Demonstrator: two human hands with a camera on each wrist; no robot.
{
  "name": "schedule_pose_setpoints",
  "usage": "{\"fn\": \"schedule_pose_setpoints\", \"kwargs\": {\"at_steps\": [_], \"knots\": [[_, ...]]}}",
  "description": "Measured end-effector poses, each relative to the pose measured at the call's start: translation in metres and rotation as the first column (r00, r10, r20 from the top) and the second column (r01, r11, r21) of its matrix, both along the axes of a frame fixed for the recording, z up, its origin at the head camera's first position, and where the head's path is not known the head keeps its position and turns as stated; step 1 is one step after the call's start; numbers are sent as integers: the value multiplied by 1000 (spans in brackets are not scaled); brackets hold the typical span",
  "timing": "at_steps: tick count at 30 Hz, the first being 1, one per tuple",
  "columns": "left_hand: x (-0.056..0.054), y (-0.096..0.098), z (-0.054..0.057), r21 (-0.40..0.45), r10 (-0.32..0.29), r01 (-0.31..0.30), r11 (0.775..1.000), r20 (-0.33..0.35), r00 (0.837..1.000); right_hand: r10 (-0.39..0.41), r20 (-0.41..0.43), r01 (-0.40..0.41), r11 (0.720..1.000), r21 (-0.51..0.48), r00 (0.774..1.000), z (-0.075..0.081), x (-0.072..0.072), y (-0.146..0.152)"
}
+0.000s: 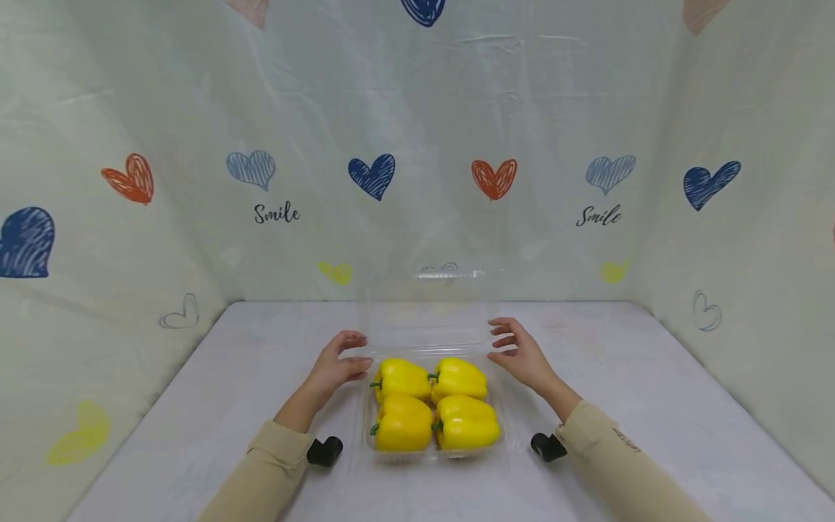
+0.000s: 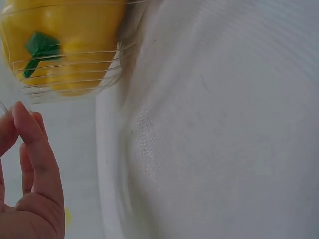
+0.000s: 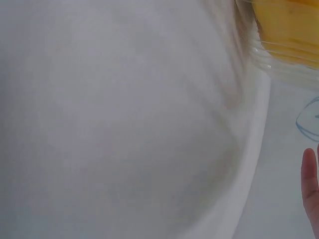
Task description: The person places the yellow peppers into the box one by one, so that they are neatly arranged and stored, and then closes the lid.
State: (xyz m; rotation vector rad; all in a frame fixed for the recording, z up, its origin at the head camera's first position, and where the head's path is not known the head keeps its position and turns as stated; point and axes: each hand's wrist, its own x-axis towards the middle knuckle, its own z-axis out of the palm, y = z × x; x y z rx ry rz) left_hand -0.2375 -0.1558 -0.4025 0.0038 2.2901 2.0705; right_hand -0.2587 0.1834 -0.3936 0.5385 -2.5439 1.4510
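Several yellow bell peppers (image 1: pixel 401 423) with green stems lie in a clear plastic clamshell box (image 1: pixel 435 454). Its transparent lid (image 1: pixel 427 312) stands raised at the back. At the left back corner is my left hand (image 1: pixel 335 368), its thumb and fingers apart with the tips right at the box's edge. The left wrist view shows this hand (image 2: pixel 35 174) just below a bell pepper (image 2: pixel 75 45) seen through the ribbed plastic wall. My right hand (image 1: pixel 525 359) has spread, bent fingers beside the lid's right edge. Only a fingertip part of that hand (image 3: pixel 310 184) appears in the right wrist view.
A white cloth covers the table (image 1: pixel 196 449). Pale curtains (image 1: pixel 430 116) printed with hearts and "Smile" enclose the back and sides. A black wrist camera (image 1: pixel 325 451) sits by the left sleeve, and another camera (image 1: pixel 548 447) by the right sleeve.
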Motion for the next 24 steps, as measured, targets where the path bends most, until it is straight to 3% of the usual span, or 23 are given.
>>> {"fn": "schedule_pose_setpoints", "kwargs": {"at_steps": [6, 9, 16, 20, 24], "knots": [[17, -4, 3, -17, 7, -6, 1000, 103, 995, 49, -84, -45, 998, 41, 995, 1, 19, 20], [34, -7, 8, -30, -39, 44, 999, 156, 987, 96, -64, -90, 992, 90, 993, 1, 34, 27], [81, -8, 10, 9, -173, 174, 985, 190, 966, 167, 66, -176, 967, 184, 984, 5, 70, 35], [101, -10, 8, 68, -228, 218, 974, 247, 942, 260, 199, -290, 947, 141, 945, 9, 83, 36], [113, -12, 6, 125, -282, 257, 958, 253, 926, 346, 361, -361, 932, -27, 866, 10, 94, 35]]}}
